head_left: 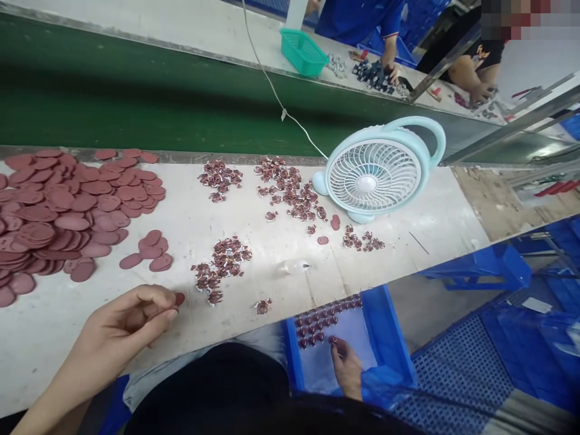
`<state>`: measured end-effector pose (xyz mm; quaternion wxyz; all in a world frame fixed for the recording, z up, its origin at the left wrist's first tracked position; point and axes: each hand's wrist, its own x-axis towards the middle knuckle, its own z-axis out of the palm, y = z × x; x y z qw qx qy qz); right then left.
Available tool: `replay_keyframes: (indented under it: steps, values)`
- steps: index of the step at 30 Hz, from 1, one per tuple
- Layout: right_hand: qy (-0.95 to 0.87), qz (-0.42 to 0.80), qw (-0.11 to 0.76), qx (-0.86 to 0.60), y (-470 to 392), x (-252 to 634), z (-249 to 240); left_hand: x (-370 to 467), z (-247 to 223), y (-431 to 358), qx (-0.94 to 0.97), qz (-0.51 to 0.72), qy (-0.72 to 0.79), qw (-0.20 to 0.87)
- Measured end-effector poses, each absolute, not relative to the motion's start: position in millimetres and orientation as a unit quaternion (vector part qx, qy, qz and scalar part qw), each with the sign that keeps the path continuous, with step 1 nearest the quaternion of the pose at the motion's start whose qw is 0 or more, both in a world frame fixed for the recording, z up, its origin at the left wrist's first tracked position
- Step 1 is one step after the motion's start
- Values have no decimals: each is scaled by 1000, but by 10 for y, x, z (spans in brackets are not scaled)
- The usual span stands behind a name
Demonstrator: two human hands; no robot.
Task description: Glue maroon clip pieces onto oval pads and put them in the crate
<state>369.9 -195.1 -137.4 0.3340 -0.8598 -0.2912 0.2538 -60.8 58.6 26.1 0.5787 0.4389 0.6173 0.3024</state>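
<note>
Two pinches of fingers: left hand (118, 331) on reddish oval (180, 299), right hand (347, 367) on brown piece (332, 340).

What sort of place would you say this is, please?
Most likely a factory assembly area: reddish ovals lie piled on a long bench, a blue tray holds small pieces in rows, and other people handle parts at a second bench.

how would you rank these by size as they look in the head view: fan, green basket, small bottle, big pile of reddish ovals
Largest to smallest:
1. pile of reddish ovals
2. fan
3. green basket, though it sits farther from the camera
4. small bottle
</note>
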Motion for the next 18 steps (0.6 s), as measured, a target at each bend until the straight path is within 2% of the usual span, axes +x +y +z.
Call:
replay_keyframes:
  steps: [5,11,18]
  values:
    - [-340,232,288,-865,-1980,3713,-1592,-480,206,481,369,320,589,644]
    - [-356,253,268,-859,-1916,3766,-1662,-543,193,410,275,278,588,708]
    - [-292,263,295,-871,-1693,3729,-1355,-502,352,376,206,279,593,727]
